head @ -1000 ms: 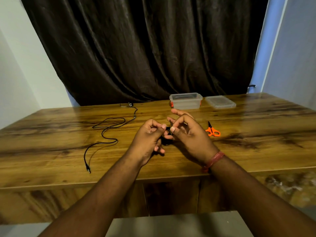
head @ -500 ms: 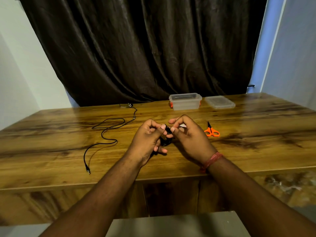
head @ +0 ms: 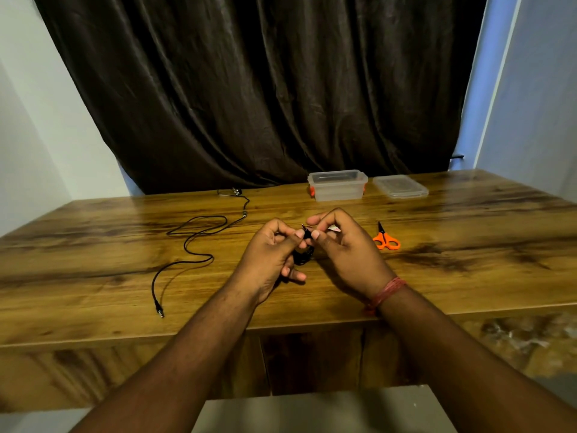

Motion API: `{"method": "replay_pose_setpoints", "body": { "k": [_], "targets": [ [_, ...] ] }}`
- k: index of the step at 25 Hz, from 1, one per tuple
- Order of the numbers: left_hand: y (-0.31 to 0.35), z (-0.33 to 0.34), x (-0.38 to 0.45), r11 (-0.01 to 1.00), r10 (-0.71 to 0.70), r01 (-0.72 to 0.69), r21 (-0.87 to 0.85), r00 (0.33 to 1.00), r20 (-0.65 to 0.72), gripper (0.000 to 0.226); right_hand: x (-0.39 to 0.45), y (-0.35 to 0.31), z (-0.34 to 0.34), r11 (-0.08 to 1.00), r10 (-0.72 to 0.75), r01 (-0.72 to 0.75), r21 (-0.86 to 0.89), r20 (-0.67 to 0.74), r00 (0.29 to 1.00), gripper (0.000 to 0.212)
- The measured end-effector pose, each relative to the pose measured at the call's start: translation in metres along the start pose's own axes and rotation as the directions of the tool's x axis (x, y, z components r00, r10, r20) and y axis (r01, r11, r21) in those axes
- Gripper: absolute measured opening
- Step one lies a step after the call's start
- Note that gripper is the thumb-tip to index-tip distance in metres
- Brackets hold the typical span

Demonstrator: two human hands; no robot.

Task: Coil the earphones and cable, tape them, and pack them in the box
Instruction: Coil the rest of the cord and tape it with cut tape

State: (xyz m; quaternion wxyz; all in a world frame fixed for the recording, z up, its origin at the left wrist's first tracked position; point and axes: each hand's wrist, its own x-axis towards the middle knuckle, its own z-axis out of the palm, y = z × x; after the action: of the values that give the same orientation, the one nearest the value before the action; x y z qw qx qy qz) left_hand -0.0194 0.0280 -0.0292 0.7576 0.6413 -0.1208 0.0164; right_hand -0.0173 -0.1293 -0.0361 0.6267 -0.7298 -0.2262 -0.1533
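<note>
Well, at nine o'clock a loose black cable (head: 190,245) snakes across the wooden table (head: 468,276), its plug toward the near edge. At centre, the left hand (head: 271,254) grips a small black coil (head: 303,256), while the right hand (head: 343,248) pinches its plug end, a scrap of pale tape (head: 334,228) by the fingers. Orange scissors (head: 386,239) lie at three o'clock; at one o'clock stand the clear box (head: 337,184) and lid (head: 400,186).

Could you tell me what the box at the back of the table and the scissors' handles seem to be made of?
The box looks like translucent, lightly frosted plastic: the table and curtain show dimly through its walls, and it has orange clips at the sides. The scissors have glossy orange handles, probably plastic; the dark blades look like metal, though they are too small to be sure.
</note>
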Motion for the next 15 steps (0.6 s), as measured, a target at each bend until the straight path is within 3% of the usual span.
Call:
{"method": "replay_pose_setpoints", "body": {
  "k": [7, 12, 15],
  "targets": [
    [0.001, 0.001, -0.001, 0.998, -0.018, 0.018, 0.052, 1.000, -0.015, 0.012, 0.000, -0.002, 0.000, 0.985, -0.049, 0.044, -0.170, -0.025, 0.998, 0.010],
    [0.003, -0.001, 0.000, 0.999, -0.046, 0.046, -0.008, 0.997, -0.060, 0.011, 0.003, -0.001, -0.003, 0.999, 0.035, -0.029, 0.036, -0.176, 0.984, 0.009],
    [0.005, -0.001, 0.000, 0.994, -0.080, 0.073, -0.086, 0.994, -0.076, 0.011, 0.006, 0.004, -0.010, 0.987, -0.051, 0.006, -0.162, -0.276, 0.960, 0.009]
  ]
}}
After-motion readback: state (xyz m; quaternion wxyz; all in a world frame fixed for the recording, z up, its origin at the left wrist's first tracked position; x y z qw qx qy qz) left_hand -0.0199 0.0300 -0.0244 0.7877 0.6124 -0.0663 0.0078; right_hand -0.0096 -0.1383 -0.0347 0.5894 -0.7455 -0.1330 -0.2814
